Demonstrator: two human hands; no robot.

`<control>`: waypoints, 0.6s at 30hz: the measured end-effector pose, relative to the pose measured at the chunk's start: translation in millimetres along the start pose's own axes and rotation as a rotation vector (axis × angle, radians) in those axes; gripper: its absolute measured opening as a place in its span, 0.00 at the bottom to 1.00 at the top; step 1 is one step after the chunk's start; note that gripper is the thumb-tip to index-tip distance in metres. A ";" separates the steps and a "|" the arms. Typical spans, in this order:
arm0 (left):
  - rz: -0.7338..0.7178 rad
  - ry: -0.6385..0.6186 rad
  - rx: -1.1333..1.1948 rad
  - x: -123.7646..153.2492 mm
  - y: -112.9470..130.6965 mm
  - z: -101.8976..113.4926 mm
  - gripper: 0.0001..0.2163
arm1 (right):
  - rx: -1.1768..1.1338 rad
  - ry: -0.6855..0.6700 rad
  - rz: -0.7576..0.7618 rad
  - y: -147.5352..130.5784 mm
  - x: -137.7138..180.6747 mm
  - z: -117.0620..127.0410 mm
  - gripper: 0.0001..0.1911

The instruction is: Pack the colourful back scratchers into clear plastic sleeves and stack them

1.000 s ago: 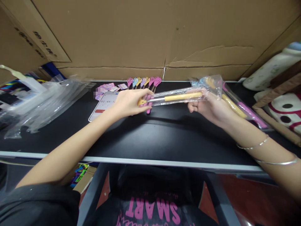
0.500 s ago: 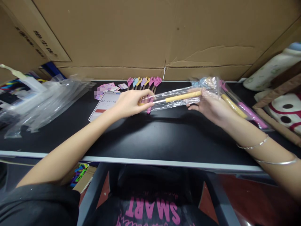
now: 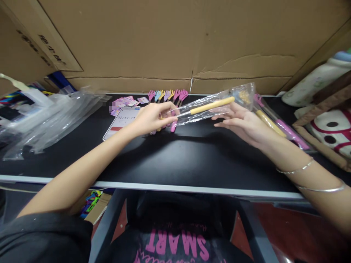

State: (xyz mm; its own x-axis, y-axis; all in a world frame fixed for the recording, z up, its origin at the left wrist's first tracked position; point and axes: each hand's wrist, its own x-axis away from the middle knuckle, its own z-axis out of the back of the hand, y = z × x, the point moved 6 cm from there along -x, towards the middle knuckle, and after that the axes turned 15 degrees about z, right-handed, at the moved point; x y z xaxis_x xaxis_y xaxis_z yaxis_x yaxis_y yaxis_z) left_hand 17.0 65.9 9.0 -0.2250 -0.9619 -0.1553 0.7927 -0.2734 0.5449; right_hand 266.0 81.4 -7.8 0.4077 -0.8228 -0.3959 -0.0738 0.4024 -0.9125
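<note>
Head view: left hand [image 3: 152, 118] grip pinches end of crinkled clear sleeve [image 3: 203, 111], slim yellow rod [image 3: 212, 105] inside, held slanted above matte black table [image 3: 175, 157]. Right hand [image 3: 242, 122] grip wide, fingers flat under sleeve's far end. Pastel hand-shaped pieces [image 3: 167, 95] behind.

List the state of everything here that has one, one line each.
bag, held off the table, tilted up to the right, yellow-handled scratcher inside.
left-hand grip, shut on the bag's lower end.
right-hand grip, open, fingers spread beneath the bag.
phone, face up, screen lit with a timer.
loose scratchers, unbagged, lying in a row.
empty bags, piled at the left.
bagged scratchers, lying at the right.
</note>
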 end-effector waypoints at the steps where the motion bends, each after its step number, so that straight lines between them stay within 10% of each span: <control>1: -0.005 0.021 -0.008 -0.4 -0.4 0.5 0.12 | 0.008 -0.003 0.012 -0.5 0.4 -0.7 0.20; 9: -0.079 0.252 -0.187 3.9 15.4 8.7 0.11 | 0.073 0.151 0.131 -8.3 -2.6 8.5 0.19; 18: -0.281 0.433 -0.377 -24.5 51.4 16.4 0.09 | 0.738 0.313 0.701 -77.7 21.2 11.2 0.12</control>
State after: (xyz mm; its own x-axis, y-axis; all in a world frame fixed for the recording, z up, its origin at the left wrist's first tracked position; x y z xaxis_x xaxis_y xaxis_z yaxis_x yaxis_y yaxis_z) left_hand 53.9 75.4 54.4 -0.2663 -0.7446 -0.6121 0.8993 -0.4204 0.1203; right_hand 290.6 37.2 55.9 0.2283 -0.3377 -0.9132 0.4116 0.8835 -0.2238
